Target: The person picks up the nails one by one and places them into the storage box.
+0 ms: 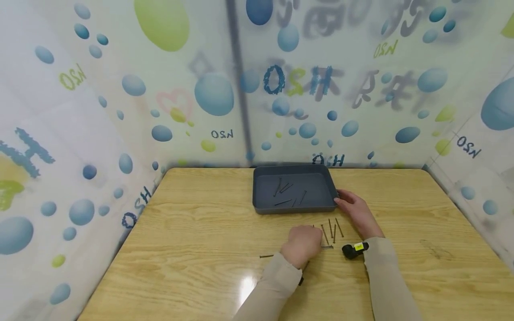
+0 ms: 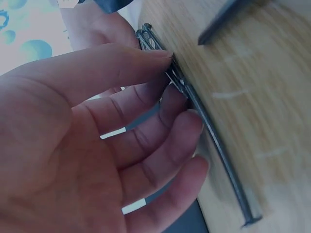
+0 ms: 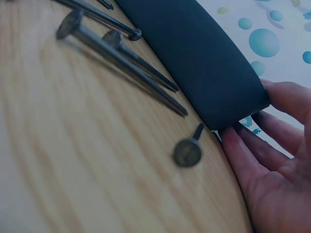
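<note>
Only the left wrist view shows the left hand (image 2: pixel 92 141) pinching two nails (image 2: pixel 194 97) against the table (image 1: pixel 180 232). Farther off, the right hand (image 1: pixel 357 211), fingers relaxed, touches the tray (image 1: pixel 293 171) corner; more nails lie inside.

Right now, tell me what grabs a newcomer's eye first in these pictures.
The dark grey tray at the table's far middle, with several nails inside. The right hand touches its near right corner. Loose nails lie before the tray, where the left hand pinches a few nails off the wood.
</note>
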A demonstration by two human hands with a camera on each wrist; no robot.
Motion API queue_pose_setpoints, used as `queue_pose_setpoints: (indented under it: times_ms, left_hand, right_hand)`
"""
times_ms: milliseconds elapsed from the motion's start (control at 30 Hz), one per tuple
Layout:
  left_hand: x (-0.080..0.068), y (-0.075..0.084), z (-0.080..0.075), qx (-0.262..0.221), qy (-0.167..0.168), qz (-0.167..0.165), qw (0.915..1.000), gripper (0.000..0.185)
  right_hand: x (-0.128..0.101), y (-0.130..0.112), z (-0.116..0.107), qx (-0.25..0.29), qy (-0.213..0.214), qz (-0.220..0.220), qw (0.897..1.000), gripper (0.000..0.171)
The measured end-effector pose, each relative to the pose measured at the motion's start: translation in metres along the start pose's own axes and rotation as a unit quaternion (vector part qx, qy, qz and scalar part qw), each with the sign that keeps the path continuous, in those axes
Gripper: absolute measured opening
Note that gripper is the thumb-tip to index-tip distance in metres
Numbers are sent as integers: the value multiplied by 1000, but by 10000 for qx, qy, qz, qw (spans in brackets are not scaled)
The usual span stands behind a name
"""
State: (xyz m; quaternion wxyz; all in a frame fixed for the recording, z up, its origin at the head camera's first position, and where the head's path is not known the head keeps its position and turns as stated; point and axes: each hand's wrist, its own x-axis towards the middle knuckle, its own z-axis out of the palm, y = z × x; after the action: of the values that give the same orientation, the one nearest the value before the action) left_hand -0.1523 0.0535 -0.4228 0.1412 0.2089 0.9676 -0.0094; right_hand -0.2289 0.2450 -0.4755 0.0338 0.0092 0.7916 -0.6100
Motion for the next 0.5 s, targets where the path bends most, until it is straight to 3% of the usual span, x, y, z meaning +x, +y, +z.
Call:
queue_pose_setpoints:
  times_ms: [233, 400, 500]
  left_hand:
    - [-3, -9, -2, -387, 263, 302, 9984, 29]
    - [-2, -15, -4, -670, 589, 549, 9945, 12]
    - [-2, -15, -5, -717, 660, 734, 9925, 16]
  right_hand:
    - [0, 2, 0, 79, -61, 37, 9999, 65]
    - [0, 2, -1, -17, -48, -14, 10000, 64]
    - [-1, 2, -1, -15, -56, 3, 10000, 64]
